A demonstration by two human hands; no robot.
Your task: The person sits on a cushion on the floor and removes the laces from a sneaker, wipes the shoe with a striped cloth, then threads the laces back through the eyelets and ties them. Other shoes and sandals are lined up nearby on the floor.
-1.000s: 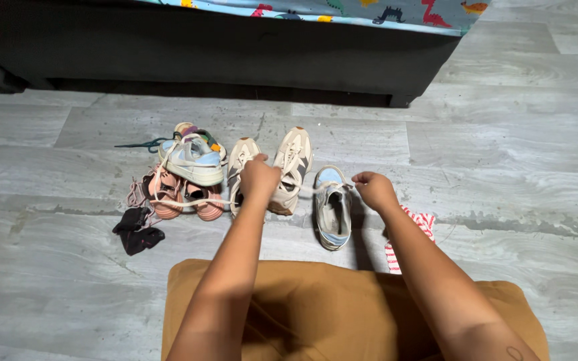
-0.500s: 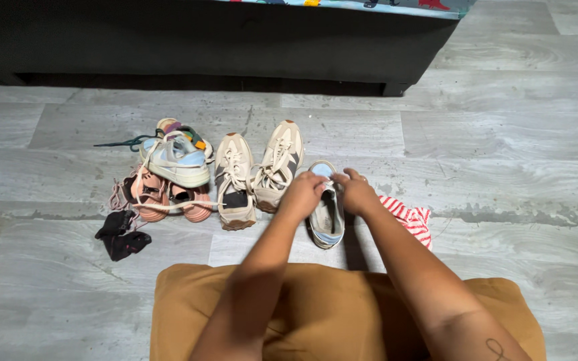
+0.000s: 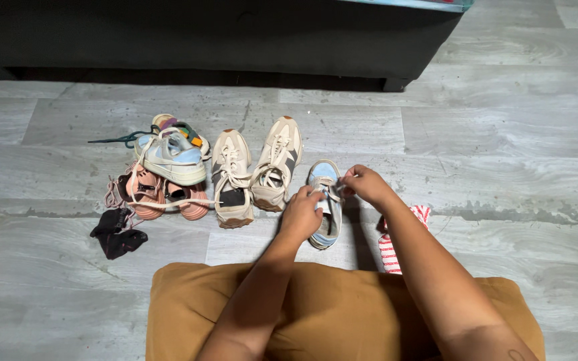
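Between hands [image 3: 332, 197], pale-blue sneaker [image 3: 324, 175].

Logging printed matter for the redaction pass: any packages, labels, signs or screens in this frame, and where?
None visible: no package, sign or screen.
Nearest thing to print: patterned fabric strip at the top edge above the dark furniture base; light blue with coloured shapes, mostly cut off.
Any tags on the blue and white shoe between the left hand and right hand are too small to tell.
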